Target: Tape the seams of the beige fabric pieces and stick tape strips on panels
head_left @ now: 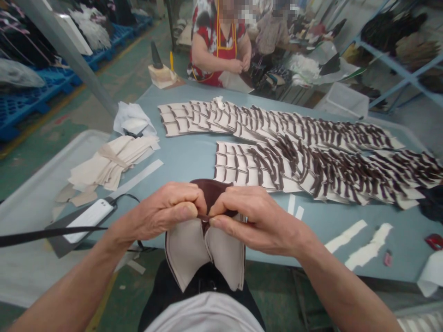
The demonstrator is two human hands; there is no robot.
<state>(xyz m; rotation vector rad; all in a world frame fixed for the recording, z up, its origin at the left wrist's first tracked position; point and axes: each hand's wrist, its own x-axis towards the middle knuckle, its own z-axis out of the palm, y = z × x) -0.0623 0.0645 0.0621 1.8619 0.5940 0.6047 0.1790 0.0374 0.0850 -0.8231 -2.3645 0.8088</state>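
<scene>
Brown-and-cream stitched fabric piece (223,258), at the near edge of the blue-topped table (187,159).
Left hand (166,210) and right hand (254,219), bare, side by side, each pinching its brown fold; beyond the piece, overlapping rows of brown-edged cream panels (238,161); left of it, white phone (89,221).
</scene>
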